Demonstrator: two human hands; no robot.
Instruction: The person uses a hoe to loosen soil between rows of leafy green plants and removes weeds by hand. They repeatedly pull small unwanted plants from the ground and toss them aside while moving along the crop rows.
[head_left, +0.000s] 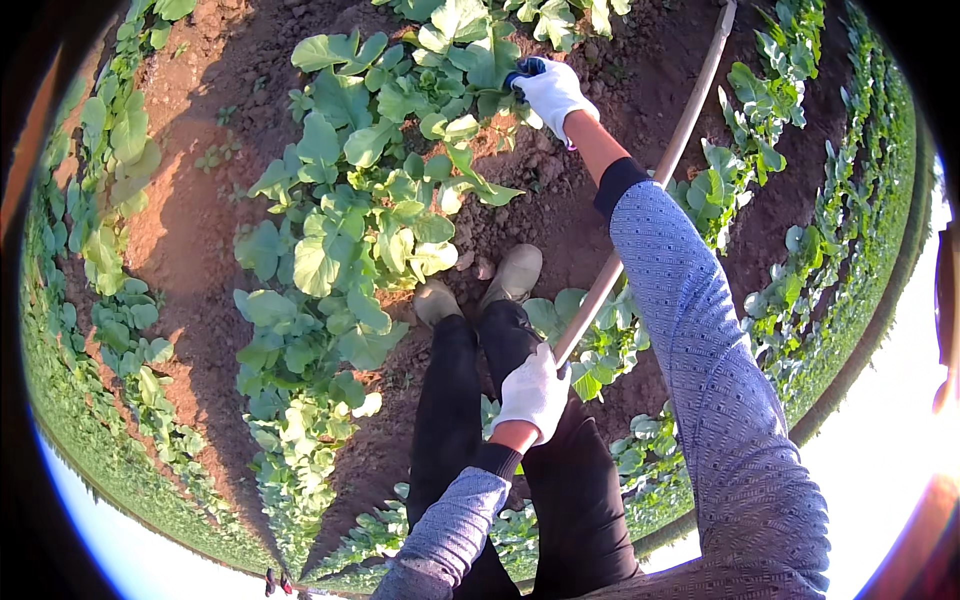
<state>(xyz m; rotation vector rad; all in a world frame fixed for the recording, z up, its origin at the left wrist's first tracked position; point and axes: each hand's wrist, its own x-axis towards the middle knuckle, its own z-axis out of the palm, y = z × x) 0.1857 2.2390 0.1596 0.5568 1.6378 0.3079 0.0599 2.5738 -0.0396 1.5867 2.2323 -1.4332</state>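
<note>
My left hand (531, 390), in a white work glove, is closed around the lower end of a long wooden pole (686, 112). The pole slants up to the right, passing beneath my right forearm; its far end is cut off by the top edge. My right hand (551, 94), in a white glove with dark blue on the finger side, reaches the edge of a broad green leaf (491, 60) on a leafy crop plant. Its fingers are bent, and whether they pinch the leaf is hidden. Leafy plants (337, 225) stand in a dense row to the left of my feet.
My shoes (515, 274) stand on brown, cloddy soil (555, 202) beside the row. More crop rows run along the left and the right (802, 262). Small weeds (217, 155) grow in the shaded furrow. Tiny red and dark shapes (285, 583) show at the far bottom edge.
</note>
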